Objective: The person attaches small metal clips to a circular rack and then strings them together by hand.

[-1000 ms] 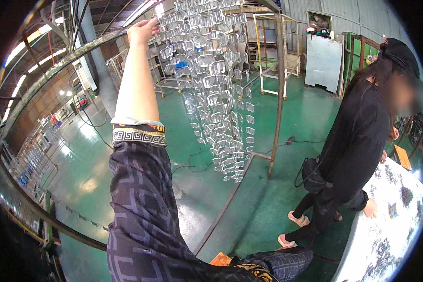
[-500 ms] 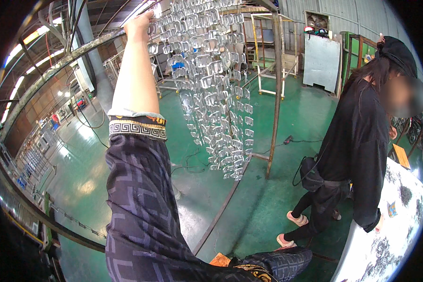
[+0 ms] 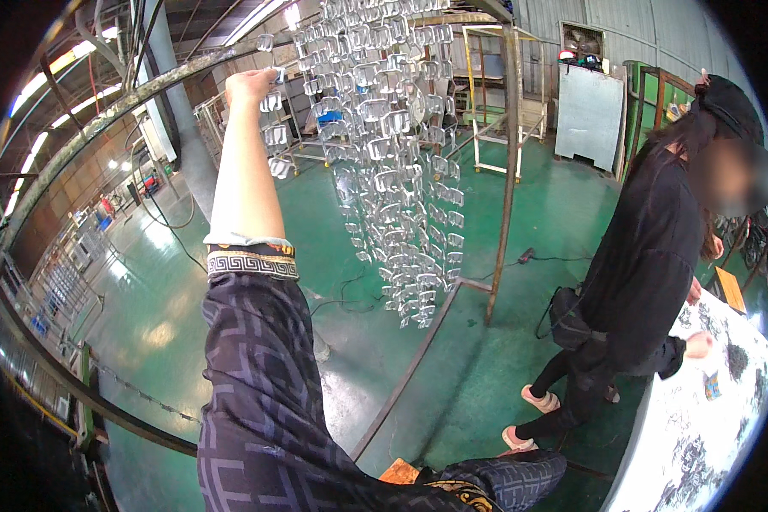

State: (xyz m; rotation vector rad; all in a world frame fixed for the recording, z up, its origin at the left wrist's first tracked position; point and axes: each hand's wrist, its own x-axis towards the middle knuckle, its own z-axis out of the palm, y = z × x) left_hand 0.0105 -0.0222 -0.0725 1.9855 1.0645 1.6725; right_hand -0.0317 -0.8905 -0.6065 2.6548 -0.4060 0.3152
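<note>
My left hand (image 3: 251, 87) is raised at the upper left, its fingers closed on a short hanging strand of small silvery metal pieces (image 3: 276, 135). The pieces are frame-shaped and dangle below my fingertips. One more such piece (image 3: 264, 42) hangs just above my hand by the rusty bar (image 3: 166, 84). To the right of my hand hangs a dense cluster of long strands of the same metal pieces (image 3: 392, 124), reaching down near the floor. My right hand is out of view.
At the right a person in black (image 3: 640, 239) leans over a white table (image 3: 648, 435) scattered with small dark parts. A rusty upright post (image 3: 505, 171) and a low rail (image 3: 408, 369) frame the strands. Wheeled racks (image 3: 486, 119) stand behind, and a cable (image 3: 529, 256) lies on the green floor.
My left hand has come down a little from the bar, and the short strand now shows beside it. The person's hand at the white table has moved up and to the right.
</note>
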